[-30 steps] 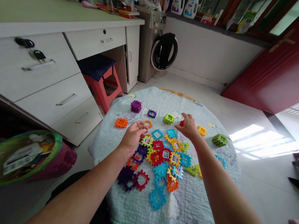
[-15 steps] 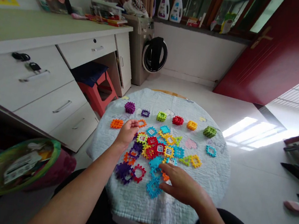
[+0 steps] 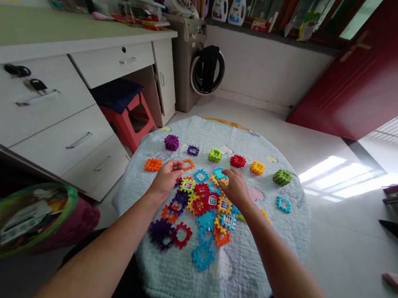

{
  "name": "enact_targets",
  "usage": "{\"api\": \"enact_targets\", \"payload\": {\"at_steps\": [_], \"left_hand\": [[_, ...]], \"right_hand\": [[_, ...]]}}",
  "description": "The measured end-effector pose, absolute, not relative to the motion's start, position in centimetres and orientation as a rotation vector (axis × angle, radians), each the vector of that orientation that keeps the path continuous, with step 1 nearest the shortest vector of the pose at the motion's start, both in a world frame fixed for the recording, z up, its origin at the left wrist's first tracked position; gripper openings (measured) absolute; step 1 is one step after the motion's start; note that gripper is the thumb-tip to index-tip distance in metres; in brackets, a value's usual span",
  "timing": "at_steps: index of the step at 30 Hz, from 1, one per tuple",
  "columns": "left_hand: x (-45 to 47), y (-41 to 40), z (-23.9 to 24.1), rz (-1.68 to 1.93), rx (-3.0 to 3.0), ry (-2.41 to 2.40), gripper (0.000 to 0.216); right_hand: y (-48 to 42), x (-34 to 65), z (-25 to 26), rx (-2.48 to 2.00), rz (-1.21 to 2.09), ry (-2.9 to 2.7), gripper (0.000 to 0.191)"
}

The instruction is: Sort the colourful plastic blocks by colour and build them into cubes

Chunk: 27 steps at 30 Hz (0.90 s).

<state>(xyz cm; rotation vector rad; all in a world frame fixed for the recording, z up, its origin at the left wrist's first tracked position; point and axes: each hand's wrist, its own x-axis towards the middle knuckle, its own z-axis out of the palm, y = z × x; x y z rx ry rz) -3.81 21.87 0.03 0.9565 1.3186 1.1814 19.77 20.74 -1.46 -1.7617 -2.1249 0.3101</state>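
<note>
Interlocking plastic blocks with notched edges lie on a round cloth-covered table (image 3: 241, 276). My left hand (image 3: 167, 178) is over the left side, its fingers curled together beside an orange frame block (image 3: 188, 164); whether anything is pinched in them is hidden. My right hand (image 3: 235, 187) reaches over the pile, thumb and fingers apart, close to a light blue block (image 3: 219, 173). Below the hands are red blocks (image 3: 199, 206), a lime window block (image 3: 187, 185), a dark purple block (image 3: 161, 231) and a blue window block (image 3: 203, 256).
Along the far side stand purple (image 3: 171, 142), red (image 3: 238, 161), yellow (image 3: 257, 168) and green (image 3: 282, 177) block stacks. An orange block (image 3: 153, 164) lies left, a blue window block (image 3: 283, 204) right. A bin (image 3: 72, 205) stands by the drawers (image 3: 79, 140).
My right hand has moved forward from the blue and orange blocks near me to the far part of the pile. The left hand stays almost in place.
</note>
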Motion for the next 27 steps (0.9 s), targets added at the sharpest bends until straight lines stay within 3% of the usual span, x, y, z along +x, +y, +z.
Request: {"api": "enact_targets", "payload": {"at_steps": [4, 9, 21, 27], "left_hand": [[-3.8, 22.0, -0.1, 1.183, 0.938, 1.315, 0.037], [-3.7, 22.1, -0.6, 1.144, 0.943, 1.286, 0.036], [-3.5, 21.6, -0.7, 1.115, 0.921, 1.251, 0.032], [-2.1, 20.7, -0.9, 1.004, 0.507, 1.05, 0.026]], "right_hand": [[27.8, 18.8, -1.8, -1.906, 0.164, -2.102, 0.052], [32.8, 17.4, -1.7, -2.046, 0.231, -2.196, 0.074], [33.7, 17.8, -1.8, -1.995, 0.241, -2.228, 0.07], [27.3, 16.9, -0.8, -1.598, 0.537, -2.148, 0.063]]}}
